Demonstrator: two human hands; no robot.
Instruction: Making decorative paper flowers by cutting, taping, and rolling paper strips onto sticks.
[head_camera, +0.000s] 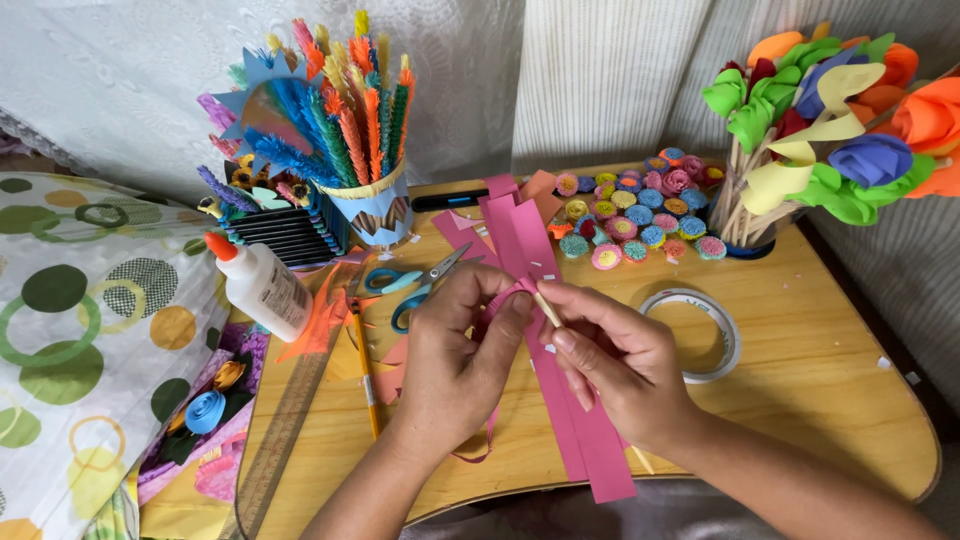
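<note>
Over a small wooden table (840, 400), my left hand (455, 360) pinches the end of a narrow pink paper strip (480, 452) against the tip of a thin wooden stick (547, 309). My right hand (615, 350) grips that stick between thumb and fingers. The strip's loose tail hangs below my left hand. Long pink paper strips (585, 440) lie flat on the table under both hands.
Blue-handled scissors (405, 285) and a white glue bottle (262, 285) lie to the left, with a pencil (365, 375) and ruler (280, 440). A tape roll (700, 335) sits right. Behind are small rolled paper flowers (640, 215), a cup of fringed paper stems (345, 110) and a paper bouquet (830, 120).
</note>
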